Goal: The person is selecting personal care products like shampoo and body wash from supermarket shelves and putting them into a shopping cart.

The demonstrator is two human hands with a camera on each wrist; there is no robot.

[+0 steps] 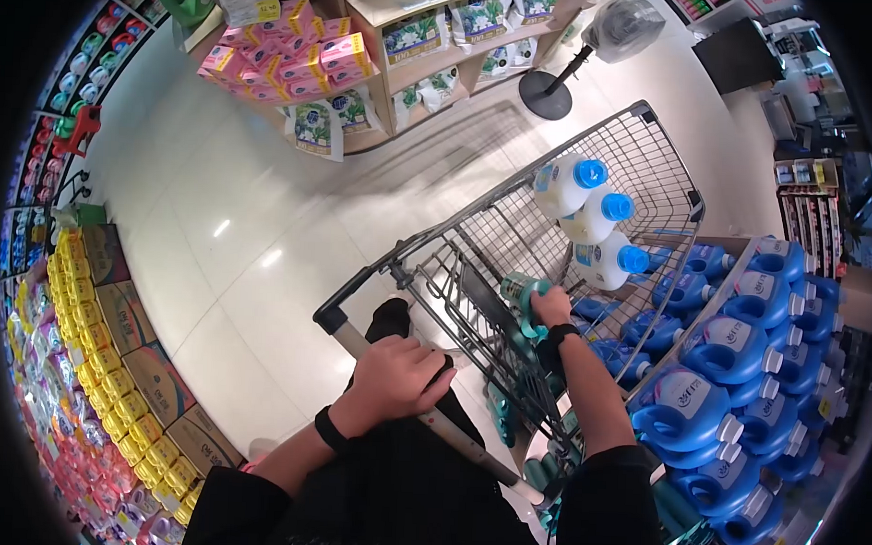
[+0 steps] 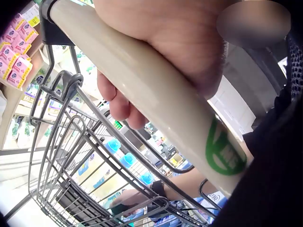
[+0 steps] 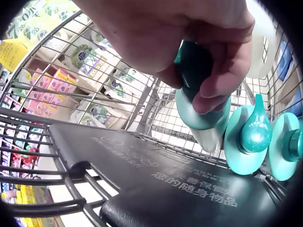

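Note:
My left hand (image 1: 394, 382) grips the pale handlebar (image 2: 142, 80) of a wire shopping cart (image 1: 642, 145), its fingertips showing beyond the bar in the left wrist view. Over the near part of the basket, my right hand (image 1: 553, 307) holds a teal bottle (image 3: 203, 118) by its dark green top, the fingers curled round it. Two more teal bottles (image 3: 247, 146) show to the right of it in the right wrist view. Three white bottles (image 1: 600, 259) with blue caps are farther forward in the basket. A black child-seat flap (image 3: 118, 161) with white lettering lies below the right hand.
Blue detergent jugs (image 1: 686, 401) are stacked along the cart's right side. Ahead is a shelf with pink packs (image 1: 299, 61) and bagged goods (image 1: 415, 36). A round-based stand (image 1: 546, 96) is beyond the cart. Yellow packs (image 1: 106, 381) line the left, across the tiled floor (image 1: 225, 256).

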